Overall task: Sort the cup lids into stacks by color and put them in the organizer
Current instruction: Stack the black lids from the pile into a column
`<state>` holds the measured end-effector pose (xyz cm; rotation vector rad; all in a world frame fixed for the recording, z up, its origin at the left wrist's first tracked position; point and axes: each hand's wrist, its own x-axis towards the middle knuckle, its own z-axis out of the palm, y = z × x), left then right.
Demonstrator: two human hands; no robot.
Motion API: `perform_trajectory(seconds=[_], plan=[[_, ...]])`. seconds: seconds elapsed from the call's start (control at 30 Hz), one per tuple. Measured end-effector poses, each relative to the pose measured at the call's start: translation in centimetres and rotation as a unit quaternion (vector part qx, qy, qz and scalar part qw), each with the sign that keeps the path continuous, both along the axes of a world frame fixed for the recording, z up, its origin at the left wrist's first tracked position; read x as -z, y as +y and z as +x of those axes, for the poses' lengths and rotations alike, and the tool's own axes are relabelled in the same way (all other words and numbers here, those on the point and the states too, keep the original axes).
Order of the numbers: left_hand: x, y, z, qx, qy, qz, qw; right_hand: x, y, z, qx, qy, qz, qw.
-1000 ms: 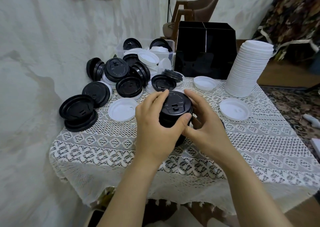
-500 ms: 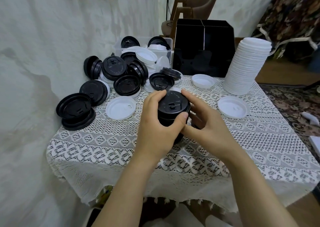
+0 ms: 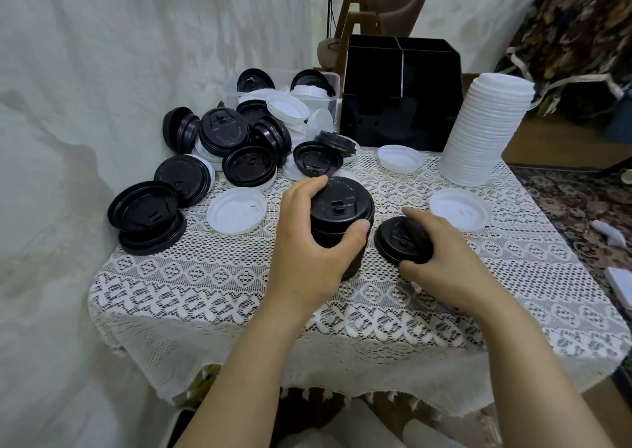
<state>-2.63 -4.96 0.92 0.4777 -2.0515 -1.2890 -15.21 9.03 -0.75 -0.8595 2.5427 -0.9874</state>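
Head view — left hand [image 3: 304, 252] grips the black stack [image 3: 342, 213], right hand [image 3: 444, 266] (fingers [image 3: 424, 220] curled) holds one black lid [image 3: 398, 238] beside it.

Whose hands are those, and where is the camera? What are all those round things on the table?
There is no machine here, just a person. The camera sits on their head and looks down, so you see their two arms reaching out. The round things are cup lids, some black and some white. The left hand grips a black stack of lids standing on the lace tablecloth. The right hand holds a single black lid beside it. At the back left lies a mixed pile not yet sorted. On the right stands a tall white stack. The black box behind is the organizer, where the stacks should go.
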Motion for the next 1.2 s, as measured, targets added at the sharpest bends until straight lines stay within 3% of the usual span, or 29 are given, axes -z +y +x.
perform_trajectory(seconds=[0.2, 0.33, 0.47, 0.6, 0.77, 1.2], plan=[[0.1, -0.1, 0.1, 0.01, 0.004, 0.004, 1.0, 0.2, 0.1, -0.1, 0.011, 0.031, -0.01, 0.999], [0.1, 0.0, 0.0, 0.017, 0.01, 0.034, 0.999, -0.6, -0.3, 0.3, 0.046, 0.032, -0.144, 0.988], [0.2, 0.0, 0.1, 0.023, 0.015, 0.075, 0.997, -1.9, -1.3, 1.4, 0.047, -0.001, -0.302, 0.952], [0.4, -0.2, 0.2, 0.03, 0.017, 0.102, 0.994, -2.6, -2.3, 2.4, -0.001, -0.021, -0.372, 0.928], [0.4, -0.5, 0.2, 0.045, 0.021, 0.123, 0.991, -2.9, -3.5, 3.1, -0.072, -0.028, -0.388, 0.918], [0.5, -0.7, 0.2, 0.061, 0.025, 0.136, 0.989, -2.8, -4.5, 3.8, -0.132, -0.085, -0.338, 0.928]])
